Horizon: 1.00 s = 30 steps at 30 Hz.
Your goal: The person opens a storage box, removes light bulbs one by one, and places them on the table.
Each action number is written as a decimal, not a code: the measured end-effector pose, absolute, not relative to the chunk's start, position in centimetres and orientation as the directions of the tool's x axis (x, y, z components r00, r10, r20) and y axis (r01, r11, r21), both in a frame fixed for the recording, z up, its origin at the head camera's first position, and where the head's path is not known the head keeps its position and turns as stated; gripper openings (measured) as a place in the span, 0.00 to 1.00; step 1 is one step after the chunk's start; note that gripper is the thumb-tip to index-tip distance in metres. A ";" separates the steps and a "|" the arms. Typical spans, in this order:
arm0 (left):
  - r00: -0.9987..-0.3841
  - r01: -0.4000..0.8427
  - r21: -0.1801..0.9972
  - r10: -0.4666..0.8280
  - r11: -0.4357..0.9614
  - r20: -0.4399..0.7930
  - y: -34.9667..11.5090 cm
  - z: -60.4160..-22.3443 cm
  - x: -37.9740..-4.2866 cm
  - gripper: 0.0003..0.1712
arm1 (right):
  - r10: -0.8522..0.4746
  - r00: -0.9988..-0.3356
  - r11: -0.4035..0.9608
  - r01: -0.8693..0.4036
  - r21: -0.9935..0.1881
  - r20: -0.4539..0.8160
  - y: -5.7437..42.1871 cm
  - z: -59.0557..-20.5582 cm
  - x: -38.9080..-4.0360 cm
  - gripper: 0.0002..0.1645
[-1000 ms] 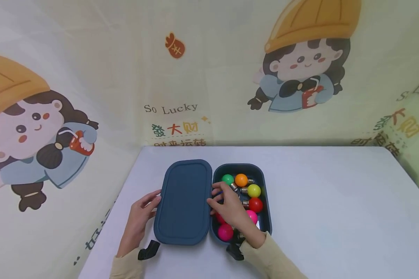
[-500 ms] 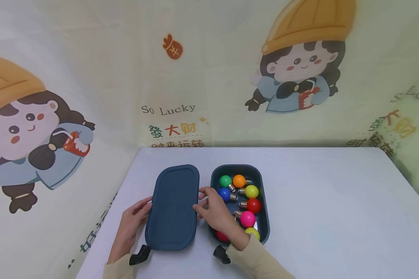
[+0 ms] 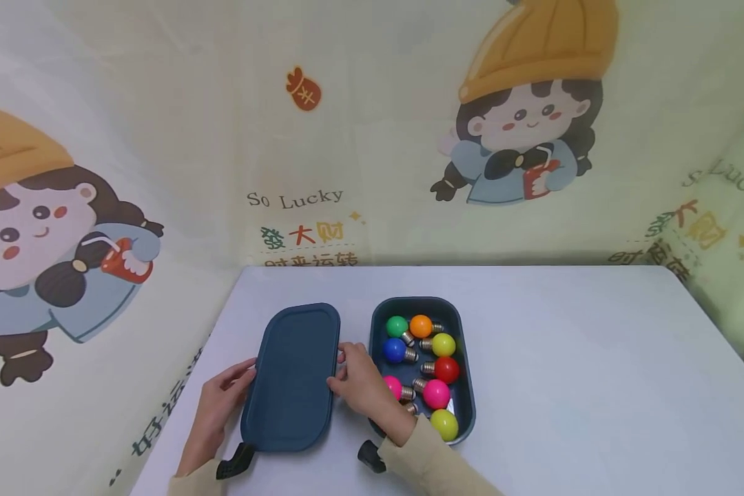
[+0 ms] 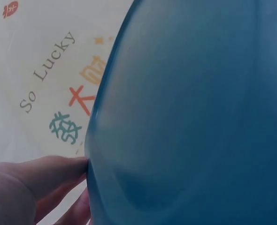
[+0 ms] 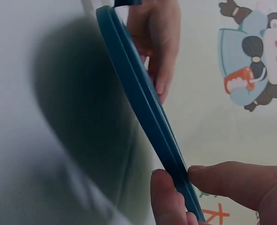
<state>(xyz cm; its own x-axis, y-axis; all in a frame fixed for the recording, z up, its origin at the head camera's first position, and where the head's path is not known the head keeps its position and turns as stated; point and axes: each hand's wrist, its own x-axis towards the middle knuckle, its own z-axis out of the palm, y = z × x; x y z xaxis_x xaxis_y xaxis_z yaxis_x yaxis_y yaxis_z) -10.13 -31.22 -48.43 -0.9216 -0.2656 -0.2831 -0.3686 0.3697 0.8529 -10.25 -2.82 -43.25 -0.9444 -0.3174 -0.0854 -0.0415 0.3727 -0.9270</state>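
A dark blue rounded-rectangle lid (image 3: 291, 379) is held between both hands, left of the box, in the head view. My left hand (image 3: 218, 406) grips its left edge with thumb and fingers. On the opposite edge, my right hand (image 3: 364, 382) pinches the rim; in the right wrist view the thumb and fingers lie on either face of the lid (image 5: 145, 103). That view also shows the lid raised and tilted above the table, with its shadow below. The lid (image 4: 185, 103) fills most of the left wrist view.
A matching dark blue box (image 3: 469, 393) stands right of the lid, holding several coloured light bulbs, among them a blue bulb (image 3: 394, 350) and a red bulb (image 3: 447, 370). My right forearm crosses its near left corner. A printed cloth (image 3: 397, 124) hangs behind the white table (image 3: 583, 372).
Both hands have carried the lid to the left and slightly nearer, away from the box. More bulbs along the box's left side now show. The head view has shifted slightly.
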 end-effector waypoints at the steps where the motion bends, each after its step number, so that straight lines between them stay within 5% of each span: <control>1: -0.923 -0.366 0.853 -0.260 0.372 -0.283 -31.3 -48.5 -10.2 0.33 | -0.314 -0.945 0.382 -0.042 -0.923 -0.087 -2.9 -43.3 -10.2 0.34; 13: -0.936 -0.349 0.810 -0.213 0.471 -0.280 -32.5 -48.7 -9.8 0.37 | -0.329 -0.936 0.491 -0.054 -0.869 -0.128 -4.2 -43.0 -10.4 0.41; 30: -0.943 -0.333 0.824 -0.189 0.458 -0.276 -33.3 -48.9 -9.5 0.39 | -0.348 -0.904 0.588 -0.004 -0.809 -0.248 -5.4 -43.1 -11.7 0.37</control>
